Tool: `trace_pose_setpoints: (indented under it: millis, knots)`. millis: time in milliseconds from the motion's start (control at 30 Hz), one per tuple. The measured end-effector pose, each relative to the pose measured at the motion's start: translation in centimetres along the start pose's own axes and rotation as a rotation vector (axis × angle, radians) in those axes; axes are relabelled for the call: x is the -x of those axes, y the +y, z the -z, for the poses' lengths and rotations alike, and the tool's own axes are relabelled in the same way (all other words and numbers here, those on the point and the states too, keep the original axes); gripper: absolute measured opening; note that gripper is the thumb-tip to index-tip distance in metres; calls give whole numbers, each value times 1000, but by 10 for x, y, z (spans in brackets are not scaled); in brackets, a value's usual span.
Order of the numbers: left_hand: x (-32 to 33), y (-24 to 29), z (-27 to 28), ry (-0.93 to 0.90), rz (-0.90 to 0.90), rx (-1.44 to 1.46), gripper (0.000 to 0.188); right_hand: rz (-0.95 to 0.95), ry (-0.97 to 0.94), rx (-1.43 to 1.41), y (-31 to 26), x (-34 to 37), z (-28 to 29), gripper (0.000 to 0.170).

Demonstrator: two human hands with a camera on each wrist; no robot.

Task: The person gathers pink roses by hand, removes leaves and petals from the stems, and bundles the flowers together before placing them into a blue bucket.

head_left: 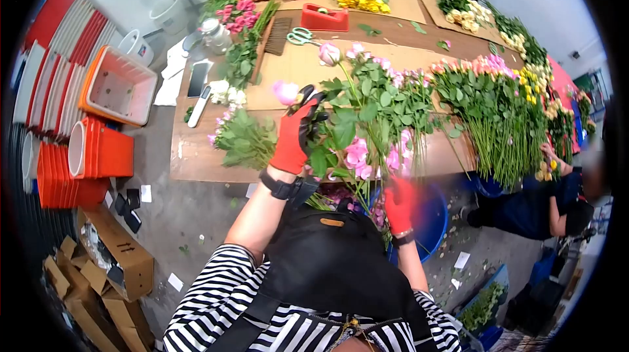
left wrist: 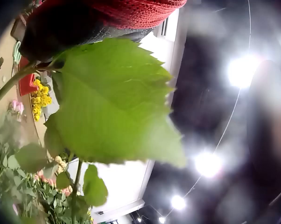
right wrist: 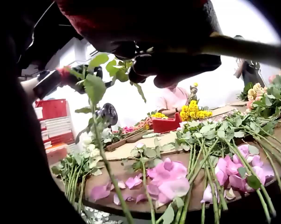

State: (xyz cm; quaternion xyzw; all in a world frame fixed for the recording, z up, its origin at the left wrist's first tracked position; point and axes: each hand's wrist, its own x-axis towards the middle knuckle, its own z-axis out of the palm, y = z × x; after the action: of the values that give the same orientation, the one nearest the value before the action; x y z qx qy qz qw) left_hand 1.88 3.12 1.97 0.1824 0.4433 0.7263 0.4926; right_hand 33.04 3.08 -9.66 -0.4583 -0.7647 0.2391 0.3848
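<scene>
My left hand [head_left: 295, 134], in a red glove with black fingers, grips leafy rose stems above the table's front edge. A pale pink rose bloom [head_left: 286, 93] shows at its fingertips; a second pink rose [head_left: 329, 54] rises on a long stem just right of it. In the left wrist view a big serrated leaf [left wrist: 112, 102] hides most of that grip. My right hand [head_left: 398, 204], red-gloved and blurred, is lower, over the blue bucket [head_left: 440, 221]. In the right wrist view its curled dark fingers [right wrist: 171, 70] hold a green stem [right wrist: 243, 48].
Loose pink petals [right wrist: 168, 179] lie by the table's front edge. Rose bundles [head_left: 498, 116] fill the right side. Scissors [head_left: 300, 36], a red tape dispenser [head_left: 324, 19] and a phone [head_left: 198, 78] lie farther back. Orange crates [head_left: 121, 83] stand left; another person [head_left: 537, 204] is at right.
</scene>
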Motion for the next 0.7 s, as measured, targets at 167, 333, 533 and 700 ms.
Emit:
trace_pose_setpoints:
  millis: [167,333,533,700]
  knots:
    - [-5,-12,12,-85,-60,-56,37,32,-202,110,-10,30,14,36]
    - [8,-7,4,-157,12,-40,33,63,-202,161,7,46,8,36]
    - [31,12,-7,-396,-700,-742,27,-29,-261,45,-7,26,10,43]
    - [53,0,-25,-304,-412,-456,30,-90,60,-198,-108,-62,42,38]
